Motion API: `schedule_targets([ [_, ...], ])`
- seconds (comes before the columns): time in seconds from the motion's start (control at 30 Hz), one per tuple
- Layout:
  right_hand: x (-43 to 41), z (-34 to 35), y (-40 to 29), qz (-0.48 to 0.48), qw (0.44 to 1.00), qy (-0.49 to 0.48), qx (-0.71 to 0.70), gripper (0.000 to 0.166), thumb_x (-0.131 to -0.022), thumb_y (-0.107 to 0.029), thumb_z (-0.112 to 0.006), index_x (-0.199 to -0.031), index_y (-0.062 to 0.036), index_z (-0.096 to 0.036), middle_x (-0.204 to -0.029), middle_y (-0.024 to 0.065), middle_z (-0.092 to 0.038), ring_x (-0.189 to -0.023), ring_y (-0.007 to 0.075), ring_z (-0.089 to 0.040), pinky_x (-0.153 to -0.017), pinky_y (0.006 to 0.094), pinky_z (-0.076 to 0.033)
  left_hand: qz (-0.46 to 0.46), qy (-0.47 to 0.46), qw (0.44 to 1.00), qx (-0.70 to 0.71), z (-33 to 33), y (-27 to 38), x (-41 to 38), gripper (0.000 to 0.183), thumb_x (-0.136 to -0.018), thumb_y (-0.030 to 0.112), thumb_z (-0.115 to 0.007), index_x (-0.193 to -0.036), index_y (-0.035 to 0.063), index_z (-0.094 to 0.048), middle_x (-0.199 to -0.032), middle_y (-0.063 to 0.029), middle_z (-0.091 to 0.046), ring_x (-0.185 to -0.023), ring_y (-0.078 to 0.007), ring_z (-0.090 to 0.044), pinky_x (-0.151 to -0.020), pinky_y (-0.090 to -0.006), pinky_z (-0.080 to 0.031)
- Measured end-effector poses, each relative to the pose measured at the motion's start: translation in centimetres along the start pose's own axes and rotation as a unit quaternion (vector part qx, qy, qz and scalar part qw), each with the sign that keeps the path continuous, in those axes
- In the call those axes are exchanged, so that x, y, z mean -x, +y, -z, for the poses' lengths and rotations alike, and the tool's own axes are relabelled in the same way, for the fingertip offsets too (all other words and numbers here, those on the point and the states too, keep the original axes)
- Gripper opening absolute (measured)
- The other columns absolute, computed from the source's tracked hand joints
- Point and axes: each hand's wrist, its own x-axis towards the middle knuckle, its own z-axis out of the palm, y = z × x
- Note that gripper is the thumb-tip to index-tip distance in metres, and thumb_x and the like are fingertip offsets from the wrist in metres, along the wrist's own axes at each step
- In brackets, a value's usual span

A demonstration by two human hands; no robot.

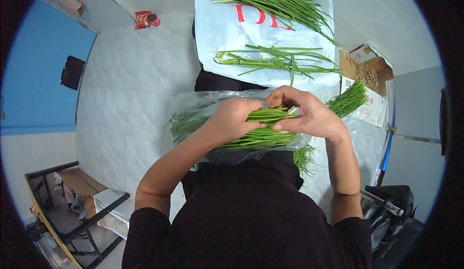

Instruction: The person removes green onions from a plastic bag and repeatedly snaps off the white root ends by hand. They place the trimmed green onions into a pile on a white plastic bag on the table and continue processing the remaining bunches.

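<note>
On my lap lies a clear plastic bag (192, 100) with a thick layer of green chive stalks (261, 140) on and in it. My left hand (233, 118) is closed around a small bunch of chives (268, 115), its thumb above and a finger below. At the pale cut ends of that bunch, my right hand (311, 115) curls its fingers and thumb around the stalks. Part of the grip is hidden by the fingers. A loose group of longer chives (275, 60) lies beyond my hands on a white plastic sheet (217, 37) with red lettering.
A larger bundle of chives (272, 4) rests at the sheet's far end. To the right, a cardboard box (384, 67) holds small brown pieces, with chive tips (349, 98) before it. A black-framed rack (98, 214) stands at lower left. Red packets (143, 19) lie on the floor.
</note>
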Motion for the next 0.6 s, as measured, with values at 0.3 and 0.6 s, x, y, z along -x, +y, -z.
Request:
schedule_targets([
  [0.3, 0.4, -1.4, 2.9, -0.03, 0.955, 0.025, -0.295, 0.071, -0.066, -0.008, -0.077, -0.127, -0.0007, -0.041, -0.113, 0.0056, -0.053, -0.101, 0.0138, -0.051, -0.091, 0.0282, -0.039, 0.126, -0.011, 0.967, 0.222, 1.9, -1.3, 0.5, 0.035, -0.079, 0.016, -0.063, -0.108, -0.0011, -0.054, -0.094, -0.003, -0.06, -0.085, -0.0085, -0.052, -0.078, -0.0254, -0.043],
  [0.6, -0.6, -4.4, 3.1, -0.064, 0.952, 0.152, -0.259, 0.024, -0.077, -0.003, -0.066, -0.099, -0.0002, -0.057, -0.084, 0.0021, -0.06, -0.075, 0.0075, -0.055, -0.066, 0.0217, -0.045, 0.064, 0.07, 0.985, 0.141, 0.3, -0.6, 0.6, 0.035, -0.077, 0.024, -0.065, -0.098, -0.0014, -0.053, -0.085, -0.0116, -0.058, -0.079, -0.0189, -0.053, -0.075, -0.0312, -0.042],
])
